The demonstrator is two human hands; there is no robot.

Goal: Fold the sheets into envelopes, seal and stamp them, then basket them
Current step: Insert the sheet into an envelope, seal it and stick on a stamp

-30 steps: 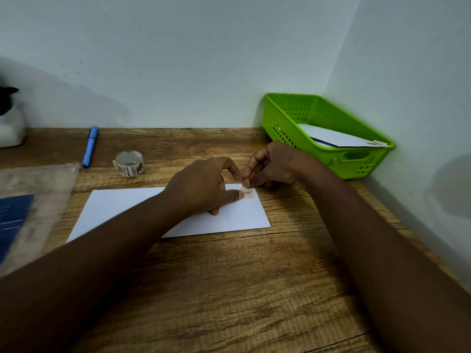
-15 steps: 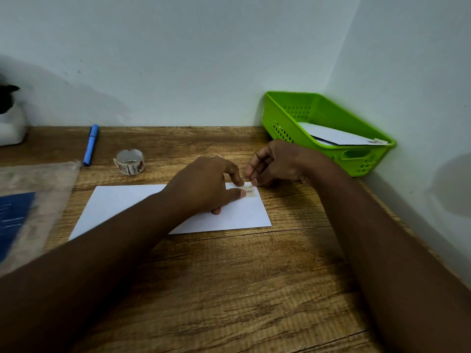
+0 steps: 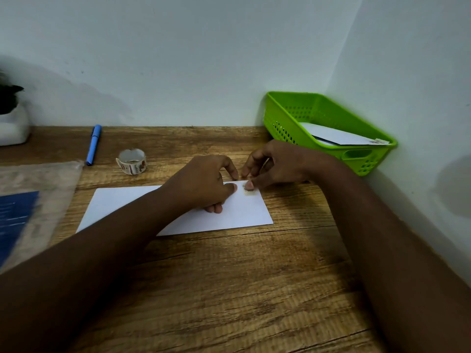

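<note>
A white envelope [image 3: 244, 212] lies flat on the wooden desk [image 3: 229, 289]. A small stamp [image 3: 250, 192] sits at its top right corner. My left hand [image 3: 204, 184] rests on the envelope with curled fingers, its thumb pointing at the stamp. My right hand [image 3: 275, 166] comes from the right, and its thumb tip presses on the stamp's upper edge. A roll of stamps [image 3: 131, 161] stands behind the envelope to the left. The green basket [image 3: 356, 155] in the back right corner holds stamped white envelopes [image 3: 339, 136].
A blue pen [image 3: 93, 144] lies near the back wall. A clear plastic sleeve with a blue sheet [image 3: 28, 210] covers the desk's left side. A white pot with a dark plant [image 3: 11, 123] stands at the far left. Walls close off the back and right.
My right thumb has come down onto the stamp. My left thumb has drawn back to the left, off the stamp. The envelope has stayed in place.
</note>
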